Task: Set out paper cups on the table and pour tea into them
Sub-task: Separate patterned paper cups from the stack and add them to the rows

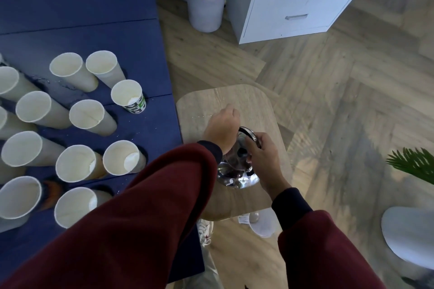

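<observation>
Gripping a steel teapot [237,171]; cup labels unreadable.

Cups on the table to my left, kettle on the stool in front.

I see the paper cups [87,114] standing in rows on the table [77,2]; right of it, the kettle [237,171] sits on the stool [225,101], my left hand [222,130] and right hand [264,159] on it. Beyond stand a bin [206,10] and a drawer cabinet [293,0]; a plant [415,163] lies far right.

both hands [242,145] on kettle [237,171], stool [234,101], cups [87,117]
</observation>
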The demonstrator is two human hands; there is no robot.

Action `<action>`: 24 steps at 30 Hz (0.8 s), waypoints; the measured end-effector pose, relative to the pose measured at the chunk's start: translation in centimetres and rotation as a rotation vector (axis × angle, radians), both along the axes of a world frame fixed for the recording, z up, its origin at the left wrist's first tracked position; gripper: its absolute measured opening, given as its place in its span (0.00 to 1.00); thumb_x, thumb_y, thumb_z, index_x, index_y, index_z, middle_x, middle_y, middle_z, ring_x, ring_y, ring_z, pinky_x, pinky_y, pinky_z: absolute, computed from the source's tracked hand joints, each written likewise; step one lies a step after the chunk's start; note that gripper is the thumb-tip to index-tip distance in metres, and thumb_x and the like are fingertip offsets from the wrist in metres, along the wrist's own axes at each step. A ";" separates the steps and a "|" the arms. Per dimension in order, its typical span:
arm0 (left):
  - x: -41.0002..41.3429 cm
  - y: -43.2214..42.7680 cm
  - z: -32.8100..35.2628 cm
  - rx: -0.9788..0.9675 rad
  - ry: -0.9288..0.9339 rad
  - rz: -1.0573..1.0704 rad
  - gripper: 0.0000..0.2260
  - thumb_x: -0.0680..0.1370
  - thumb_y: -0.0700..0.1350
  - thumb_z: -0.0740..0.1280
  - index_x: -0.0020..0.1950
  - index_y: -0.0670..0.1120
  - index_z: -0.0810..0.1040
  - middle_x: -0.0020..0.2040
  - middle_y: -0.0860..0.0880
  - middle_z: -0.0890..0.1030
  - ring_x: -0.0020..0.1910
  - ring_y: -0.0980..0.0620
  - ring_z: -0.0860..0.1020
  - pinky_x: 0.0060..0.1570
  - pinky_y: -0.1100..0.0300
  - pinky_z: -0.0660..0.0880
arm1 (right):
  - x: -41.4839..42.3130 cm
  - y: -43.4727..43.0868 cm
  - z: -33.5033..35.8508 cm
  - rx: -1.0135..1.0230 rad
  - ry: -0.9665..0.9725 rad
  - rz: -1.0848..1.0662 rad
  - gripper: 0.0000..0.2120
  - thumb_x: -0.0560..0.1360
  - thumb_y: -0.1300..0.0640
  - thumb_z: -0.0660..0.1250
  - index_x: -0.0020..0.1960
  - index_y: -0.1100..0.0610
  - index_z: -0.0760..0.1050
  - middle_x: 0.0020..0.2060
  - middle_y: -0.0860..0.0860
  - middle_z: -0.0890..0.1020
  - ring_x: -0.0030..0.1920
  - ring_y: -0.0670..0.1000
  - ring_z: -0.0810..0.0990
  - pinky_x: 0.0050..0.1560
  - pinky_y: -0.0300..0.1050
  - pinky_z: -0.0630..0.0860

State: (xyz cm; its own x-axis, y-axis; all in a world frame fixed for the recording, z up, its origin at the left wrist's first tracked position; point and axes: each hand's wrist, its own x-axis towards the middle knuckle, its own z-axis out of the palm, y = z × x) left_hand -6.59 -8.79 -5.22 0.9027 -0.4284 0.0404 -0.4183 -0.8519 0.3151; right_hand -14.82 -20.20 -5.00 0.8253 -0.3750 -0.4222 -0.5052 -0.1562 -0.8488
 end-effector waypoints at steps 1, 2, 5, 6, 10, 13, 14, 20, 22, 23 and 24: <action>-0.1 0.0 0.1 0.023 -0.028 -0.027 0.13 0.65 0.33 0.76 0.40 0.43 0.75 0.38 0.47 0.74 0.29 0.51 0.71 0.26 0.58 0.70 | 0.0 0.1 0.0 0.009 0.006 -0.005 0.07 0.80 0.50 0.69 0.54 0.52 0.76 0.47 0.58 0.83 0.42 0.52 0.80 0.39 0.45 0.78; -0.3 0.0 0.2 0.045 -0.046 -0.046 0.15 0.62 0.31 0.77 0.37 0.43 0.73 0.36 0.47 0.74 0.26 0.51 0.69 0.23 0.58 0.65 | 0.0 0.2 -0.1 0.011 0.009 -0.010 0.07 0.80 0.51 0.68 0.54 0.54 0.76 0.48 0.59 0.83 0.42 0.52 0.80 0.38 0.44 0.78; -1.1 0.2 0.0 0.065 -0.085 -0.045 0.16 0.59 0.31 0.77 0.36 0.43 0.73 0.35 0.47 0.74 0.24 0.52 0.68 0.22 0.61 0.60 | 0.0 0.6 0.1 -0.004 0.028 -0.004 0.08 0.81 0.51 0.66 0.52 0.57 0.75 0.48 0.59 0.82 0.43 0.53 0.80 0.39 0.45 0.78; -1.3 0.2 -0.1 0.057 -0.073 -0.039 0.15 0.60 0.32 0.78 0.38 0.43 0.74 0.36 0.46 0.74 0.24 0.52 0.69 0.22 0.61 0.61 | -0.1 0.7 0.3 -0.007 0.032 -0.004 0.11 0.81 0.50 0.65 0.51 0.59 0.76 0.47 0.60 0.82 0.42 0.55 0.80 0.39 0.48 0.78; -1.9 0.4 -0.1 -0.010 -0.001 0.018 0.11 0.69 0.37 0.74 0.47 0.43 0.76 0.42 0.46 0.76 0.31 0.51 0.74 0.28 0.57 0.74 | -0.6 1.5 1.0 -0.016 0.030 -0.041 0.26 0.75 0.38 0.61 0.47 0.62 0.79 0.41 0.61 0.83 0.40 0.59 0.81 0.43 0.58 0.79; -3.3 1.5 0.3 -0.099 0.000 0.051 0.09 0.75 0.43 0.70 0.53 0.44 0.76 0.47 0.47 0.78 0.37 0.52 0.75 0.35 0.56 0.77 | -0.5 2.3 1.8 -0.007 0.050 -0.105 0.29 0.81 0.42 0.59 0.46 0.71 0.75 0.32 0.58 0.75 0.33 0.54 0.73 0.35 0.51 0.71; -4.1 2.0 0.5 -0.140 -0.015 0.037 0.09 0.77 0.43 0.69 0.55 0.44 0.76 0.48 0.48 0.78 0.37 0.52 0.75 0.35 0.56 0.77 | -0.4 2.4 1.8 -0.038 0.050 -0.109 0.30 0.82 0.43 0.58 0.44 0.72 0.75 0.31 0.59 0.74 0.33 0.55 0.72 0.35 0.51 0.70; -9.6 5.8 2.9 -0.291 -0.102 -0.008 0.10 0.79 0.42 0.58 0.55 0.43 0.77 0.48 0.47 0.78 0.39 0.48 0.76 0.36 0.55 0.76 | -1.6 3.1 2.6 -0.256 0.017 0.021 0.26 0.83 0.44 0.55 0.44 0.62 0.82 0.39 0.59 0.84 0.45 0.60 0.82 0.49 0.58 0.78; -10.7 7.5 4.2 -0.295 -0.159 0.015 0.11 0.75 0.40 0.62 0.54 0.42 0.78 0.47 0.46 0.79 0.39 0.47 0.76 0.36 0.54 0.74 | -2.5 3.2 3.5 -0.317 -0.033 0.046 0.24 0.84 0.45 0.56 0.49 0.60 0.84 0.43 0.58 0.85 0.48 0.59 0.82 0.53 0.57 0.78; -11.0 8.3 4.9 -0.303 -0.166 0.032 0.11 0.73 0.40 0.64 0.54 0.42 0.78 0.47 0.46 0.79 0.39 0.46 0.76 0.37 0.53 0.73 | -2.9 3.2 4.2 -0.328 -0.048 0.043 0.23 0.84 0.45 0.57 0.49 0.59 0.85 0.44 0.57 0.85 0.48 0.58 0.82 0.54 0.56 0.78; -11.3 9.4 5.6 -0.310 -0.179 0.047 0.12 0.73 0.41 0.64 0.55 0.42 0.79 0.47 0.46 0.79 0.39 0.45 0.76 0.38 0.52 0.72 | -3.3 3.3 4.9 -0.341 -0.070 0.043 0.23 0.83 0.44 0.58 0.47 0.58 0.84 0.42 0.57 0.85 0.46 0.58 0.83 0.52 0.55 0.78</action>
State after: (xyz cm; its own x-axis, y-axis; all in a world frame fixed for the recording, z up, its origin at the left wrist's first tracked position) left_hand -17.91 0.64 0.38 0.8881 -0.3288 0.3211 -0.4526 -0.7468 0.4872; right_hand -18.10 -16.93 -0.08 0.8657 -0.4493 -0.2207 -0.4348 -0.4563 -0.7764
